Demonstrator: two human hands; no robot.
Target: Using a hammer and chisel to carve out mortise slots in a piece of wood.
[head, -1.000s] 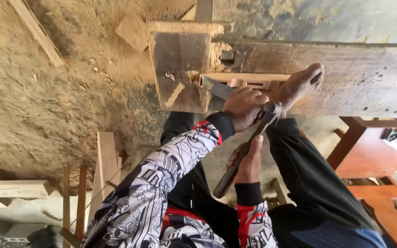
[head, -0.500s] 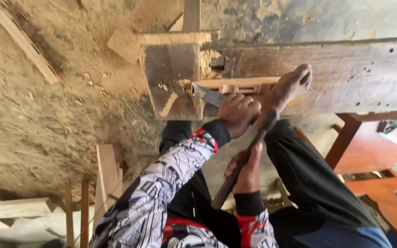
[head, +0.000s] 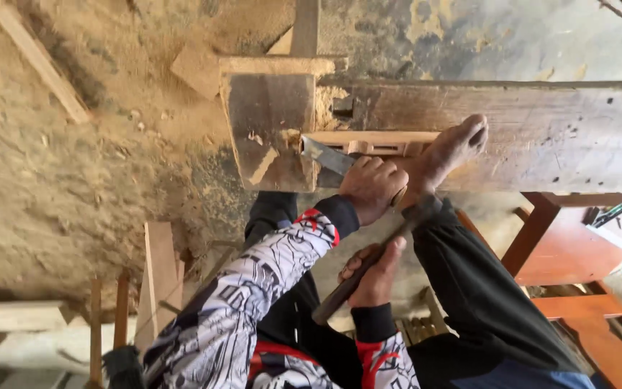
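My left hand point(head: 372, 189) is shut on a chisel point(head: 327, 156), whose steel blade tip rests at the left end of a pale wooden strip point(head: 376, 142). Just below it, my right hand point(head: 377, 272) grips the dark handle of a hammer point(head: 368, 270); the hammer's head sits close behind my left hand, by the chisel's butt. My bare foot point(head: 453, 148) presses on the strip, which lies on a heavy worn wooden beam point(head: 556, 133).
A dark square block point(head: 268, 126) sits at the beam's left end. Sawdust covers the ground point(head: 73, 187), with loose wood offcuts point(head: 37, 61) on it. Light planks point(head: 156, 270) lie at lower left. Reddish-brown furniture point(head: 563, 248) stands at right.
The hammer head has drawn back slightly from the chisel toward me. The chisel blade stays at the strip's left end and my foot keeps its place.
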